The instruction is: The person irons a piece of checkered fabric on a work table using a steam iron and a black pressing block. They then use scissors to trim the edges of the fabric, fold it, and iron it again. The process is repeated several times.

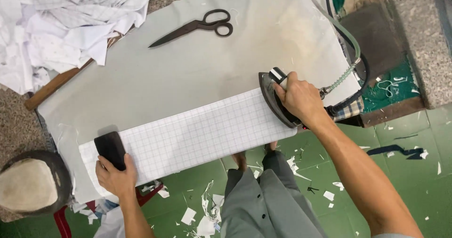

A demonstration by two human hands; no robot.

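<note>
A long strip of white checked fabric point(197, 135) lies along the near edge of a grey padded ironing table point(179, 73). My right hand point(301, 99) grips the handle of a dark steam iron point(273, 96) that rests on the strip's right end. My left hand point(115, 177) holds a black rectangular block point(111, 148) pressed on the strip's left end.
Black scissors point(200, 27) lie at the table's far side. A heap of white cloth pieces point(61, 26) sits at the far left beside a wooden stick point(56, 83). The iron's hose and cable point(351, 59) run off right. Paper scraps litter the green floor point(405, 172).
</note>
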